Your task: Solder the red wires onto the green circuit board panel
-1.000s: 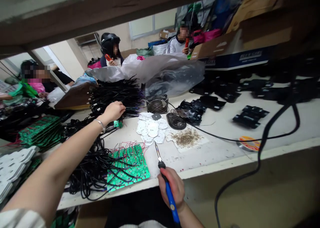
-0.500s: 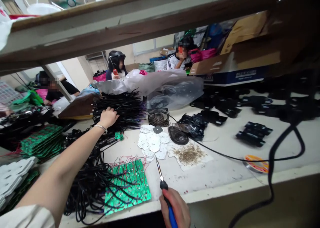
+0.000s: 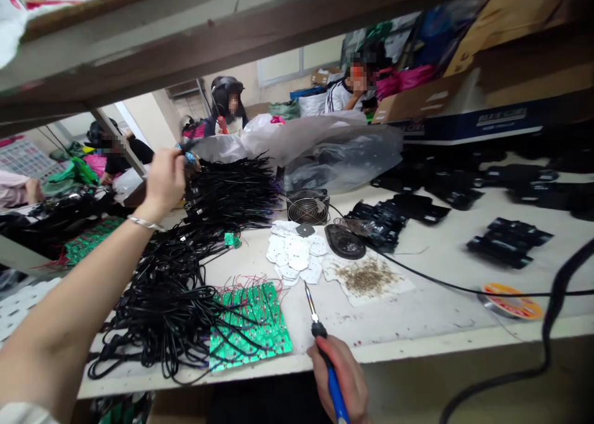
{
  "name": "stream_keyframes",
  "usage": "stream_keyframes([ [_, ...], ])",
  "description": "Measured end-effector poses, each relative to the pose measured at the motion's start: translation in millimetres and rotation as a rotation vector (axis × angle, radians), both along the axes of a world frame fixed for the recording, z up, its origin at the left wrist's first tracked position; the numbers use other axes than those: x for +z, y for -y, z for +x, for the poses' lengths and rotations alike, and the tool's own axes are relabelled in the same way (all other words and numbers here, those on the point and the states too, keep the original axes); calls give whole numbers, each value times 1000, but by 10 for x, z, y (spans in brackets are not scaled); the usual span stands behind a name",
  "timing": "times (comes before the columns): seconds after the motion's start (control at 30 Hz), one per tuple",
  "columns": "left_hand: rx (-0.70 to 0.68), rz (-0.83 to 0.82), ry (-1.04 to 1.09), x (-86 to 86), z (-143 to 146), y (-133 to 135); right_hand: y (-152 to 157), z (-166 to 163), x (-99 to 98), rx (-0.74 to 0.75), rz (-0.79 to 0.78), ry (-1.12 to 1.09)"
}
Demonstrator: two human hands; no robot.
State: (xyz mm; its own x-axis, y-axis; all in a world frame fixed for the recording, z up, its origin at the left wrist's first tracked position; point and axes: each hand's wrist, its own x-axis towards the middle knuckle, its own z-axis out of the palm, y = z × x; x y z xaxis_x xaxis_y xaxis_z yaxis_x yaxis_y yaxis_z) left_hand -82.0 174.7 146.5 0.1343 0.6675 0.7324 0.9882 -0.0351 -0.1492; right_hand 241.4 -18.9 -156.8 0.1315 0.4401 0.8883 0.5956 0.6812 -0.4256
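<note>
— Where does the board sheet (image 3: 273, 317) lie on your bench (image 3: 445, 250)?
— It lies at the near edge, to the left of the soldering iron (image 3: 319, 330) in your right hand (image 3: 342, 377). The cable heap (image 3: 162, 312) is at its left, and some cables go over the sheet.
— And farther behind it?
— There you have the plate pile (image 3: 297, 257). Behind this pile stands the fan (image 3: 307, 210), with the cable bundle (image 3: 236, 192) at its left and the plastic bag (image 3: 343, 158) behind.
— And to the right of your plates?
— The iron stand (image 3: 344, 242), then, nearer, the cloth (image 3: 371, 278). The solder spool (image 3: 513, 301) lies farther right, by the near edge.
</note>
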Motion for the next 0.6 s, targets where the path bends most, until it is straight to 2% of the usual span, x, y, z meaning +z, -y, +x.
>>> stream_keyframes([
  [0.07,-46,47,-26,30,-71,393,23,-10,48,9,-28,-36],
  [0.1,-139,30,-94,-24,-110,609,36,-18,81,27,-50,-64],
  [0.17,-330,-98,-234,-246,-198,1029,57,-36,155,81,-118,-144],
  [0.23,-439,-291,-320,-545,-299,1379,65,-51,213,96,-140,-212],
  [0.3,-475,-515,-348,-809,-386,1619,64,-60,240,117,-152,-227],
  [0.37,-459,-668,-318,-962,-398,1750,62,-63,244,141,-178,-242],
  [0.47,-394,-656,-251,-1001,-118,1829,67,-72,244,141,-222,-281],
  [0.53,-412,-619,-210,-1018,290,1849,72,-83,263,121,-242,-303],
  [0.6,-490,-628,-138,-1111,778,1839,78,-89,302,103,-263,-307],
])
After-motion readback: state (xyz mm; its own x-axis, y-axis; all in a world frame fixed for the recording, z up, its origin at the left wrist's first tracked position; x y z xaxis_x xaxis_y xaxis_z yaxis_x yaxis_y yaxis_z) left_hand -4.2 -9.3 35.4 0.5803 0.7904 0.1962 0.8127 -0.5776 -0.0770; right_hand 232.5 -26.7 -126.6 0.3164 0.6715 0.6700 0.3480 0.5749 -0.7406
